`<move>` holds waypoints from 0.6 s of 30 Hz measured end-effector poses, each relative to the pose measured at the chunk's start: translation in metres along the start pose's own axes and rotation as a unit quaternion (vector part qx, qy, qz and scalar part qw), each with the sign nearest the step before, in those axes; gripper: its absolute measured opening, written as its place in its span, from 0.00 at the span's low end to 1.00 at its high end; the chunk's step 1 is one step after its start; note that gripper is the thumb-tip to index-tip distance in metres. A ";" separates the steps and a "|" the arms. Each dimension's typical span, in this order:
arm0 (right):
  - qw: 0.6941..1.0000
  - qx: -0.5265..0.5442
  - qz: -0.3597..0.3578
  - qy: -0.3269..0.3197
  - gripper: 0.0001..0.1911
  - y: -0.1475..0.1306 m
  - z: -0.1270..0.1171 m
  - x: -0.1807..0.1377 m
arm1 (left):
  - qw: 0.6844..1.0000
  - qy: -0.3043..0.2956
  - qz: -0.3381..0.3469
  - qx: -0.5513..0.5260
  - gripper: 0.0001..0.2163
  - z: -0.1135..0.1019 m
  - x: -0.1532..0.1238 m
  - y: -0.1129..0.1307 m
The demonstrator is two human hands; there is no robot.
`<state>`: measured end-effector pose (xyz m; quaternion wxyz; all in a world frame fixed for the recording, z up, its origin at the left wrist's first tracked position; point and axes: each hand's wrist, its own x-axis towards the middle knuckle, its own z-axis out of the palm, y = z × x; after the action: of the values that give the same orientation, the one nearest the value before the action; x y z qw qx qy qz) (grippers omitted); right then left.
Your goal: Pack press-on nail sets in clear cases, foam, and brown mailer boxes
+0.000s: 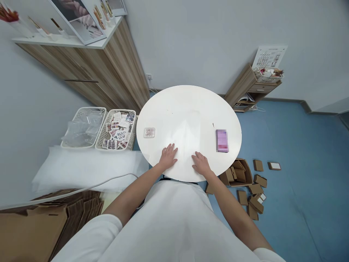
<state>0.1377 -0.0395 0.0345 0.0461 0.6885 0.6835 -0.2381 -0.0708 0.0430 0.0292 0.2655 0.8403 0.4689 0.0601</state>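
My left hand (168, 156) lies flat on the round white table (188, 102), fingers spread and empty. My right hand (201, 162) rests palm down beside it near the table's front edge, fingers stretched out, holding nothing. Both press on a thin clear sheet or bag (187, 133) that lies in the table's middle and is hard to make out. A small clear packet of nail tips (149, 133) sits at the table's left side. A purple phone-sized object (221, 140) lies at the right side.
Two white baskets stand left of the table: one with clear bags (84, 126), one with several nail packets (117, 130). Small brown cardboard boxes (247, 182) are scattered on the blue floor at right. Flat cardboard (40, 222) is stacked at lower left. A wooden cabinet (109, 69) stands behind.
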 end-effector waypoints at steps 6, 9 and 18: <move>1.000 -0.007 0.015 0.026 0.26 -0.006 -0.002 -0.001 | 0.992 -0.085 0.033 0.090 0.26 0.016 -0.018 0.000; 1.000 -0.004 -0.009 0.016 0.24 -0.008 0.006 -0.010 | 0.988 -0.086 0.035 0.124 0.27 0.020 -0.017 0.000; 1.000 -0.009 -0.005 0.002 0.24 0.003 0.004 -0.010 | 0.982 -0.097 0.029 0.158 0.28 0.019 -0.009 -0.006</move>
<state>0.1402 -0.0505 0.0345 0.0495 0.6856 0.6888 -0.2306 -0.0741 0.0307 0.0113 0.1712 0.8868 0.4200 -0.0888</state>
